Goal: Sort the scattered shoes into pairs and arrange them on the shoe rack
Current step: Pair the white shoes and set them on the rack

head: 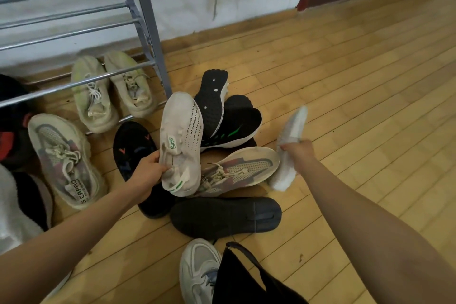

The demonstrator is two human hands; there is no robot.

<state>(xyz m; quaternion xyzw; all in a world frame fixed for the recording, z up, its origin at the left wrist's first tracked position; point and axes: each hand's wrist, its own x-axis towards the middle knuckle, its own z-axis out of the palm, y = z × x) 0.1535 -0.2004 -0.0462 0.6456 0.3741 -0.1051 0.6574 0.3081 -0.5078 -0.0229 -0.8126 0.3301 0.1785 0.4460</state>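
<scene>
cream knit shoe (181, 145) with green logo; black shoe (237, 126), green stripes; grey rack (148, 32).

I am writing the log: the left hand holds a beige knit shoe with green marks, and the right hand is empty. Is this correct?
Not quite. The head view shows the right hand is not empty: it holds a light grey shoe. The rest stands: the left hand holds the beige knit shoe with green marks.

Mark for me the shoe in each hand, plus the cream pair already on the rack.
beige knit sneaker (181, 136), head view, on its upper near the green tongue logo.
white sneaker (288, 148), head view, on its ribbed sole.
cream pair (113, 91), head view, on the left shoe's laces.
</scene>
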